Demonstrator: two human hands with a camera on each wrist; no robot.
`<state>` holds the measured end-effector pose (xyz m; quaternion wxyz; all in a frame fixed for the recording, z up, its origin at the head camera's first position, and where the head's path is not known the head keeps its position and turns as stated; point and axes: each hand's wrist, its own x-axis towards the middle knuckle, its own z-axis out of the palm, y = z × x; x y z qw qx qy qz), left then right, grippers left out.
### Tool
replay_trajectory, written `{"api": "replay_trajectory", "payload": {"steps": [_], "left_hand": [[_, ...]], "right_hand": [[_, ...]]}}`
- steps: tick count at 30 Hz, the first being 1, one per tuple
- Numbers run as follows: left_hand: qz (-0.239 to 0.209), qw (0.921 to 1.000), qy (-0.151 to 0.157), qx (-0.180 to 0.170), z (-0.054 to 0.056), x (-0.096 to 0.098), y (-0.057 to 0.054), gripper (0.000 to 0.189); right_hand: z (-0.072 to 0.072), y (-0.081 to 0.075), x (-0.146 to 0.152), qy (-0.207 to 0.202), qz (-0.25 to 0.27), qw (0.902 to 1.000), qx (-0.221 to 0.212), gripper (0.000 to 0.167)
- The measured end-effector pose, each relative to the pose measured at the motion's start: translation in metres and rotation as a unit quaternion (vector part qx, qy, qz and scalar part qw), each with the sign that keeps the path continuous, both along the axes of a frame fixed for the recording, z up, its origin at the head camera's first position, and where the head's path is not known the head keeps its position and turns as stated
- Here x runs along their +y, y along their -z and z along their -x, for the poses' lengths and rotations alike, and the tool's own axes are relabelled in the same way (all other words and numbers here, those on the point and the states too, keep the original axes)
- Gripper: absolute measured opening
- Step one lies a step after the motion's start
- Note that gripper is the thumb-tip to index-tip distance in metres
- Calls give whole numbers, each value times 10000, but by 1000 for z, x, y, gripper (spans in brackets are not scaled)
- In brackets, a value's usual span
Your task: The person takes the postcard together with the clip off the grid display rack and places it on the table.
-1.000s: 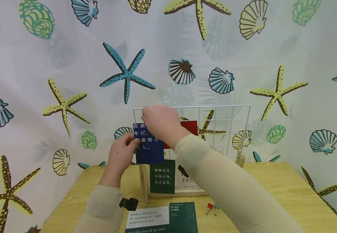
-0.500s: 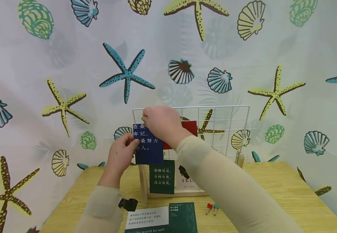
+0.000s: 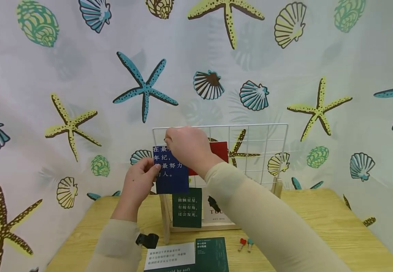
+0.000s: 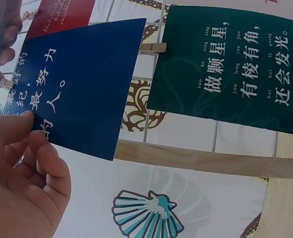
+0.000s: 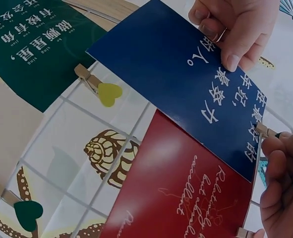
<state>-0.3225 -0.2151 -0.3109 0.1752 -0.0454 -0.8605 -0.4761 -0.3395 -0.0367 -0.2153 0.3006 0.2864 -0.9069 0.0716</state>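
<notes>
A blue card with white writing point(image 3: 172, 181) lies against the upper left of a white wire grid point(image 3: 257, 151). My left hand point(image 3: 140, 181) pinches the card's left edge between thumb and fingers. At the card's top edge, my right hand point(image 3: 189, 145) grips a small wooden clothespin point(image 5: 267, 130), whose jaws sit over the card's edge by the grid's wire. Partly behind the blue card is a red card point(image 5: 171, 188), with another clothespin point(image 5: 244, 232) on its top edge. Below hangs a dark green card point(image 3: 187, 207), held by a clothespin with a yellow-green heart point(image 5: 109, 94).
Wooden feet point(image 3: 165, 219) support the grid on the wood-grain table point(image 3: 305, 226). A pale card point(image 3: 214, 215) hangs beside the green one. Loose cards point(image 3: 213, 253) lie in front, with red-heart point(image 3: 242, 243) and teal-heart clothespins point(image 3: 250, 244) to their right.
The head view has shifted a little, so the scene sits slightly lower and further left. Both hands keep their places on the blue card and clothespin.
</notes>
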Motion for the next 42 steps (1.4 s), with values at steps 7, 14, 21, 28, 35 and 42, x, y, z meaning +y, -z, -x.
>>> {"api": "replay_trajectory", "payload": {"steps": [7, 14, 21, 28, 35, 42], "left_hand": [[-42, 10000, 38, -48, -3, -2, 1, 21], [39, 10000, 87, -23, -4, -6, 2, 19], [-33, 9997, 61, -222, -9, -11, 4, 20], [17, 9994, 130, -313, -16, -13, 5, 22], [58, 9993, 247, -278, -26, -16, 7, 21], [1, 9990, 329, -313, -32, -21, 13, 17]], "right_hand": [[-1, 1, 1, -33, 203, 9998, 5, 23], [-4, -4, 5, -176, 278, 9995, -5, 23], [-12, -3, 11, -331, 265, 9991, 18, 21], [-18, 1, 19, -421, 406, 9982, -123, 19], [-21, 12, 33, -400, 640, 9969, -208, 16], [-27, 22, 45, -386, 660, 9964, -362, 16]]}}
